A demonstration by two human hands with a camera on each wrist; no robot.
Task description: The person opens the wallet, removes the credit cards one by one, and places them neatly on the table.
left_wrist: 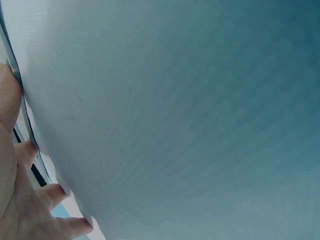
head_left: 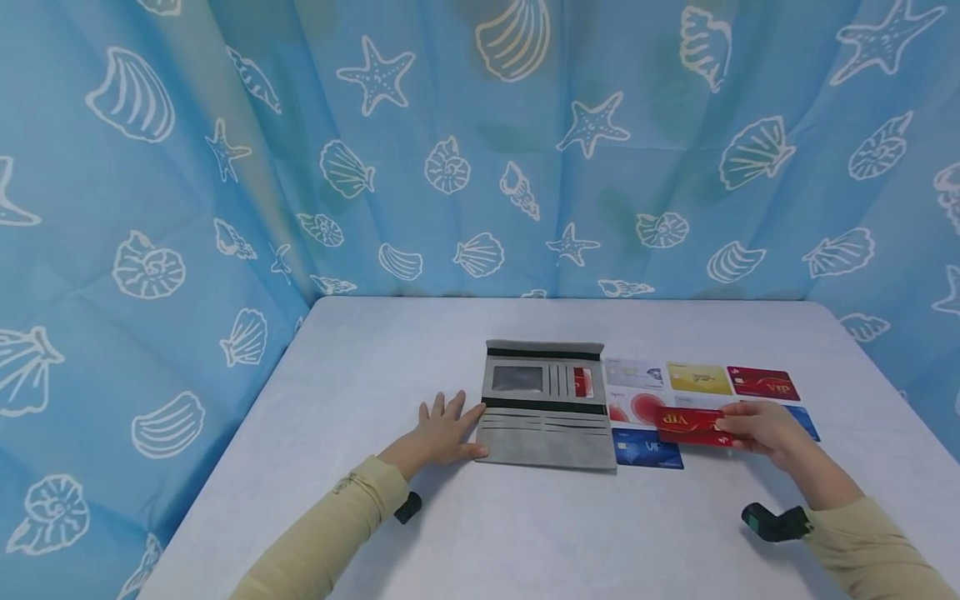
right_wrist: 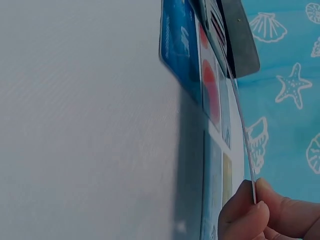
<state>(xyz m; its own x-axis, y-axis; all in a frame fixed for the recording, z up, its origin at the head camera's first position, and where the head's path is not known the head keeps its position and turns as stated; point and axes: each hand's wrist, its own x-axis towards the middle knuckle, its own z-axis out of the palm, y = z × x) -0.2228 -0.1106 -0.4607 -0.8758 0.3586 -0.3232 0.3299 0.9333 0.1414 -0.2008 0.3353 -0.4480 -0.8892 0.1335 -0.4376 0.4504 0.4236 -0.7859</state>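
Note:
A grey wallet [head_left: 547, 450] lies unfolded on the white table, with card slots and a clear window. One red card [head_left: 582, 382] sits in a slot of its upper half. My left hand [head_left: 442, 435] rests with spread fingers at the wallet's left edge, thumb and a fingertip touching it. Between thumb and fingers, my right hand [head_left: 765, 429] pinches a red VIP card [head_left: 690, 426] by its right end. In the right wrist view this card [right_wrist: 242, 120] appears edge-on, raised above the other cards. It hides part of the cards beneath.
Right of the wallet lie several cards: a blue VIP card [head_left: 649, 449], a white card with red circles [head_left: 641, 407], a silver card [head_left: 633, 373], a gold card [head_left: 699, 378], another red VIP card [head_left: 763, 383]. A blue patterned curtain [head_left: 450, 125] stands behind the table.

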